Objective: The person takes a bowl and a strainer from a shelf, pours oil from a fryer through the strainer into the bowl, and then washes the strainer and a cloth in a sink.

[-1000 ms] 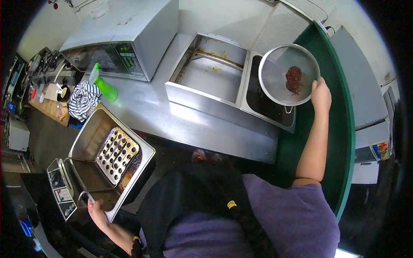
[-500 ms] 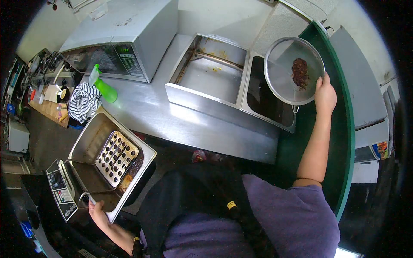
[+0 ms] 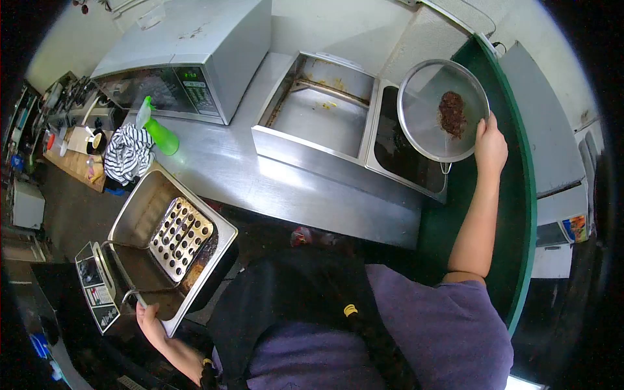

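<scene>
Head view: at two o'clock, right hand (image 3: 491, 151) curled tight on sieve (image 3: 421, 104) holding brown crumbs (image 3: 452, 115); at eight, left hand (image 3: 150, 321) clasps handle (image 3: 141, 301) beside metal tank (image 3: 134, 213) containing perforated plate (image 3: 181, 238).

The person wears a purple top (image 3: 448, 318), its wide short sleeve spreading toward four o'clock and ending near the elbow. Black cloth (image 3: 286, 286) covers the front around six o'clock. Over it hangs a braid (image 3: 390, 354) with a bright yellow tie (image 3: 350, 309); a similar yellow band (image 3: 207, 360) shows at seven o'clock. Both hands (image 3: 492, 151) are bare.
</scene>
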Tool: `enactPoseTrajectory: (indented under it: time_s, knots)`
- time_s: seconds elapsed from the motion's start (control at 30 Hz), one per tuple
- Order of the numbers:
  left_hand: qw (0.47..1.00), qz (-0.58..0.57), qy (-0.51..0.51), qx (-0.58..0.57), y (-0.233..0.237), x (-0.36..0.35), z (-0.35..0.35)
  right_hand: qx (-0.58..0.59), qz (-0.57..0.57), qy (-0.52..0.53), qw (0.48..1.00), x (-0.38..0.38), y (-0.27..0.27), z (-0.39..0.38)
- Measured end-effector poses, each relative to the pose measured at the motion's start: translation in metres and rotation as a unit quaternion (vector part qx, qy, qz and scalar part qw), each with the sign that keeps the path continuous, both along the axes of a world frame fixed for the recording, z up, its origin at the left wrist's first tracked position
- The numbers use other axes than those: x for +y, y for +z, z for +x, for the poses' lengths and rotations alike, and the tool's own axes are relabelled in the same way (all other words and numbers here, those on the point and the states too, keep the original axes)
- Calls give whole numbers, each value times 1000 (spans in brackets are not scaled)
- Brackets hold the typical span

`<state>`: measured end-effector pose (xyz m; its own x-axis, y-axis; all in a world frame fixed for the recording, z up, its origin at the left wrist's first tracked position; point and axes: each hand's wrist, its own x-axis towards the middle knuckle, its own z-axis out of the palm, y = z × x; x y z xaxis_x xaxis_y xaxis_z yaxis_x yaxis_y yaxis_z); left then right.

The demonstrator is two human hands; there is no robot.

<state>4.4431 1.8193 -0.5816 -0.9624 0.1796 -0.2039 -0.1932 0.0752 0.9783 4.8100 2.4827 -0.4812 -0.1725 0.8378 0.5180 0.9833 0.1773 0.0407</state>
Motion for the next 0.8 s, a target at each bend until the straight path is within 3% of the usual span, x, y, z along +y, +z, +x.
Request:
enactPoseTrajectory:
  time_s: [0.4, 0.6, 0.73, 0.8]
  knots:
    - [1000, 1, -18, -2, 6, 11, 4, 3, 0, -10, 1000, -5, -1, 7]
    - [999, 14, -30, 5, -4, 0, -1, 94, -19, 12, 995, 0, -18, 17]
    - [999, 25, -36, 2, -3, 0, -1, 259, -105, 40, 959, 53, -78, 56]
    - [999, 29, -33, 1, 0, 5, 2, 433, -253, -3, 865, 49, -86, 55]
